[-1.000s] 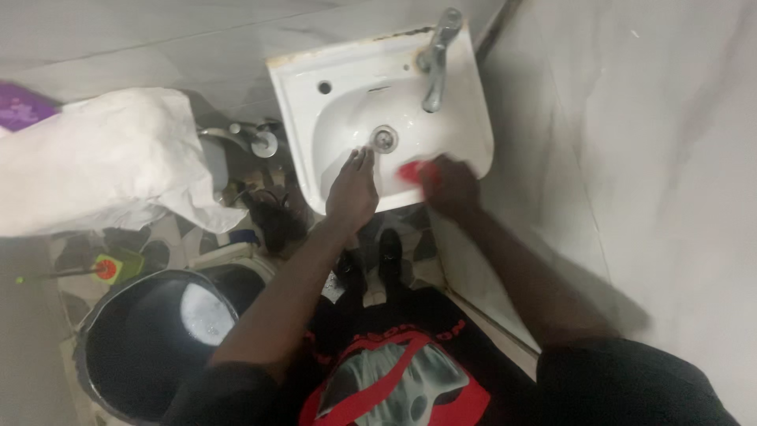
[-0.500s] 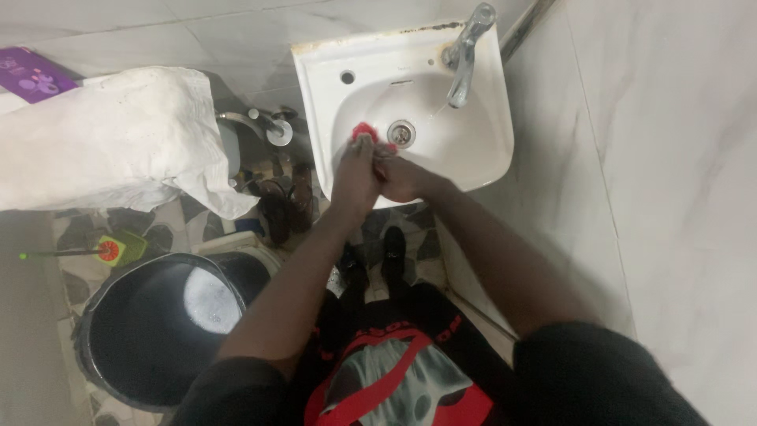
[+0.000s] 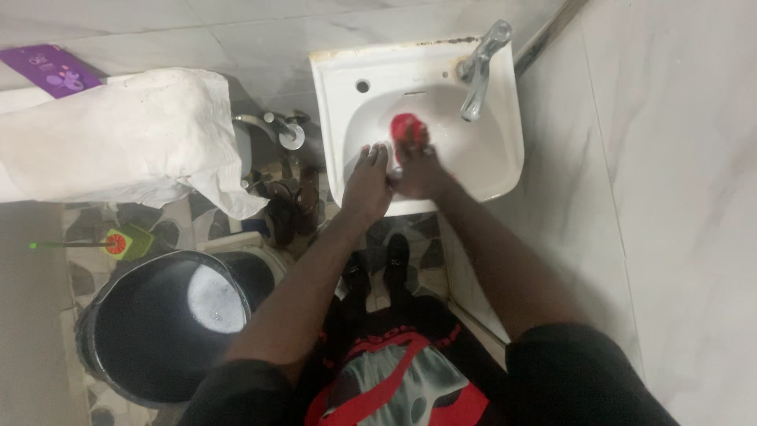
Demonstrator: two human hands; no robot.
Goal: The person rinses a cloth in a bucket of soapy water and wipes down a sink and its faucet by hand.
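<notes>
Red sponge pressed into the white sink bowl near the tap, right hand gripping it, left hand flat and open on the front rim, black bucket on the floor.

I see one package only: a purple box at the top left, flat and rectangular, lying tilted on a white ledge right behind the white sack. Its face is purple with small white and pale markings; I can't make out detail. Its lower edge is hidden by the sack. I see no signs or screens.
</notes>
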